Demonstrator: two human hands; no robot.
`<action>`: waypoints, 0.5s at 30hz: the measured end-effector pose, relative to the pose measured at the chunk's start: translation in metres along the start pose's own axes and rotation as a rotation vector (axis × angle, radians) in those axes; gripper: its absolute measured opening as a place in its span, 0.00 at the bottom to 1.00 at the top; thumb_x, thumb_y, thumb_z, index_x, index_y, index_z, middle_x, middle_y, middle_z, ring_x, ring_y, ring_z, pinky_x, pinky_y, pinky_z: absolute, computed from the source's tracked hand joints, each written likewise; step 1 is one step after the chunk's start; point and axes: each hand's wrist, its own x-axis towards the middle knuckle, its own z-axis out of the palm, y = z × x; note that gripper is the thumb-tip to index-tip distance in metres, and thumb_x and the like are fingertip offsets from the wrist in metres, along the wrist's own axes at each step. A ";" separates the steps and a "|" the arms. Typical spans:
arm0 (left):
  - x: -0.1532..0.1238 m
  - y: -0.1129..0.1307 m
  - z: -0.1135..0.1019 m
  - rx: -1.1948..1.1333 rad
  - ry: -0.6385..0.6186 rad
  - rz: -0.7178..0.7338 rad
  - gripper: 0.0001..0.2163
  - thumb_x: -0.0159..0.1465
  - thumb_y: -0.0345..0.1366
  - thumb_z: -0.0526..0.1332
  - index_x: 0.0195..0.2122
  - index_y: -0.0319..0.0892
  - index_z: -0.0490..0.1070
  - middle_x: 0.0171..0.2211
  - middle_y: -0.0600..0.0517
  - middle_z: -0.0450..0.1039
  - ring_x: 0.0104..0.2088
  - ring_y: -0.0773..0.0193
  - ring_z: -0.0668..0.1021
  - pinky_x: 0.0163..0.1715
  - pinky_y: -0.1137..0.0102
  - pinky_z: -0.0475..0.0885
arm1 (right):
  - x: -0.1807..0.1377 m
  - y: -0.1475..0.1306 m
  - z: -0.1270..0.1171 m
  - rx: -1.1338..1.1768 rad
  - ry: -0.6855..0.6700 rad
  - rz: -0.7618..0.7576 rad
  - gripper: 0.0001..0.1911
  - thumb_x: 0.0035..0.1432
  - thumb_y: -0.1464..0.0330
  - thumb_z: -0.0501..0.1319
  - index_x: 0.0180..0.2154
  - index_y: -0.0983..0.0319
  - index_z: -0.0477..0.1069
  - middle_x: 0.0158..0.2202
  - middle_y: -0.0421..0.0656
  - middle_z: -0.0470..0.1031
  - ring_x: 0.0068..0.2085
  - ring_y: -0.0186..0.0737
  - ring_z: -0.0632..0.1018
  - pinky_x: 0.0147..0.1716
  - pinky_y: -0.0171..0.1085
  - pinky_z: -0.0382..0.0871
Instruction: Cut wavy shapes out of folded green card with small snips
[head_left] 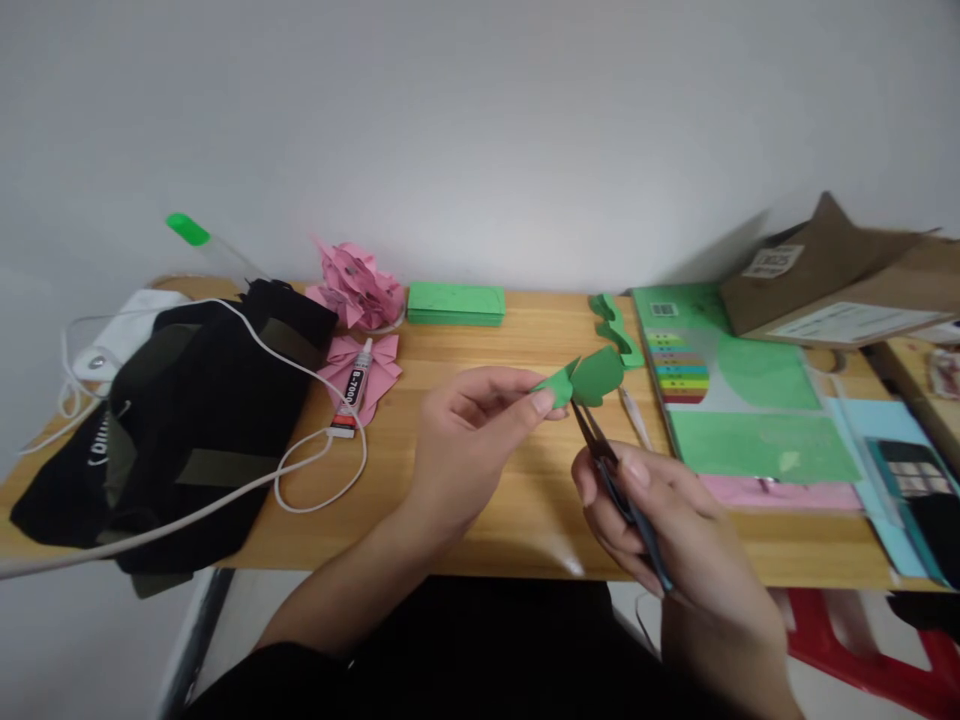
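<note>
My left hand [471, 425] pinches a green paper piece [589, 378] between thumb and fingers, holding it above the wooden table [480, 340]. My right hand [660, 515] is closed around dark tweezers [611, 470], whose tips meet the green paper at its lower middle. A pale thin stick [635, 416] lies on the table just right of the tweezers. Both hands hover over the table's front middle.
A black bag [180, 420] with a white cable [300, 470] fills the left. Pink paper flowers [358, 290], a glue tube [352, 392], a green paper stack [456, 302], green cut-outs [615, 325], coloured paper packs [735, 410] and a cardboard box [817, 265] lie around.
</note>
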 end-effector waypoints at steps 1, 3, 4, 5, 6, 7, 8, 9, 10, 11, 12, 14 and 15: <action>-0.001 0.000 0.000 0.006 -0.005 0.002 0.03 0.54 0.28 0.70 0.28 0.42 0.80 0.25 0.55 0.82 0.26 0.67 0.83 0.31 0.75 0.80 | 0.001 0.000 0.001 0.008 0.002 0.004 0.20 0.66 0.53 0.56 0.32 0.62 0.69 0.15 0.28 0.53 0.12 0.23 0.49 0.09 0.24 0.43; -0.002 0.000 0.001 0.030 -0.009 0.006 0.03 0.53 0.28 0.70 0.29 0.42 0.80 0.25 0.55 0.82 0.27 0.68 0.83 0.30 0.76 0.80 | 0.003 0.000 0.002 0.012 0.008 -0.001 0.21 0.66 0.52 0.55 0.31 0.62 0.68 0.15 0.28 0.53 0.12 0.23 0.49 0.09 0.24 0.43; -0.003 0.001 0.001 0.047 -0.010 0.006 0.03 0.53 0.28 0.71 0.28 0.41 0.79 0.26 0.54 0.82 0.27 0.67 0.83 0.30 0.75 0.80 | 0.003 0.000 0.003 0.012 0.010 -0.006 0.21 0.66 0.52 0.54 0.31 0.62 0.68 0.14 0.29 0.53 0.12 0.23 0.50 0.09 0.25 0.43; -0.004 0.001 0.002 0.063 -0.008 0.003 0.03 0.53 0.28 0.71 0.28 0.41 0.79 0.26 0.54 0.82 0.27 0.67 0.83 0.30 0.75 0.80 | 0.004 0.000 0.003 0.010 0.014 -0.011 0.22 0.67 0.52 0.53 0.31 0.62 0.68 0.14 0.29 0.53 0.12 0.23 0.50 0.09 0.25 0.44; -0.005 0.001 0.002 0.077 -0.005 0.000 0.03 0.53 0.28 0.71 0.28 0.41 0.79 0.26 0.53 0.82 0.27 0.66 0.83 0.30 0.74 0.80 | 0.005 0.000 0.004 0.006 0.021 -0.015 0.22 0.67 0.51 0.53 0.31 0.62 0.68 0.15 0.29 0.54 0.12 0.23 0.50 0.09 0.25 0.44; -0.006 0.002 0.003 0.089 -0.002 -0.005 0.03 0.53 0.28 0.71 0.28 0.41 0.79 0.26 0.53 0.82 0.27 0.65 0.83 0.29 0.73 0.80 | 0.006 0.000 0.004 0.002 0.028 -0.021 0.23 0.67 0.51 0.52 0.31 0.62 0.68 0.15 0.29 0.54 0.12 0.24 0.50 0.09 0.25 0.44; -0.006 0.002 0.004 0.100 0.003 -0.009 0.03 0.52 0.29 0.71 0.27 0.41 0.79 0.26 0.53 0.82 0.27 0.65 0.83 0.30 0.73 0.80 | 0.006 0.000 0.004 -0.004 0.035 -0.026 0.23 0.67 0.51 0.52 0.31 0.62 0.68 0.15 0.30 0.55 0.12 0.24 0.51 0.09 0.25 0.44; -0.007 0.003 0.004 0.110 0.009 -0.009 0.03 0.52 0.29 0.71 0.27 0.41 0.79 0.26 0.53 0.82 0.27 0.65 0.83 0.30 0.72 0.80 | 0.007 0.000 0.004 -0.008 0.040 -0.034 0.23 0.67 0.51 0.52 0.31 0.62 0.68 0.15 0.30 0.55 0.12 0.24 0.51 0.08 0.25 0.45; -0.007 0.003 0.005 0.120 0.015 -0.009 0.03 0.52 0.29 0.71 0.27 0.40 0.79 0.26 0.53 0.82 0.27 0.65 0.83 0.30 0.72 0.80 | 0.007 0.000 0.005 -0.011 0.043 -0.042 0.23 0.67 0.51 0.52 0.31 0.62 0.68 0.15 0.30 0.55 0.12 0.24 0.52 0.08 0.25 0.45; -0.008 0.004 0.005 0.129 0.020 -0.006 0.03 0.52 0.29 0.70 0.27 0.41 0.79 0.27 0.53 0.82 0.27 0.65 0.83 0.31 0.72 0.80 | 0.007 0.000 0.005 -0.015 0.045 -0.048 0.22 0.67 0.51 0.52 0.31 0.62 0.68 0.15 0.30 0.55 0.12 0.24 0.52 0.08 0.25 0.46; -0.008 0.004 0.006 0.135 0.025 -0.001 0.03 0.52 0.28 0.70 0.27 0.41 0.79 0.27 0.53 0.82 0.27 0.65 0.82 0.31 0.72 0.80 | 0.007 0.000 0.005 -0.019 0.047 -0.054 0.22 0.67 0.51 0.52 0.31 0.61 0.68 0.15 0.30 0.55 0.12 0.24 0.52 0.08 0.24 0.47; -0.008 0.004 0.006 0.142 0.029 0.009 0.03 0.52 0.28 0.70 0.27 0.41 0.79 0.26 0.53 0.82 0.27 0.66 0.82 0.30 0.72 0.80 | 0.007 0.000 0.006 -0.028 0.056 -0.058 0.22 0.67 0.51 0.52 0.31 0.61 0.68 0.15 0.30 0.56 0.12 0.24 0.53 0.08 0.24 0.48; -0.008 0.005 0.006 0.143 0.031 0.014 0.03 0.52 0.28 0.70 0.27 0.41 0.79 0.26 0.53 0.81 0.26 0.66 0.82 0.30 0.72 0.79 | 0.007 0.000 0.006 -0.031 0.066 -0.059 0.22 0.67 0.51 0.53 0.31 0.61 0.68 0.15 0.31 0.56 0.12 0.24 0.54 0.08 0.24 0.48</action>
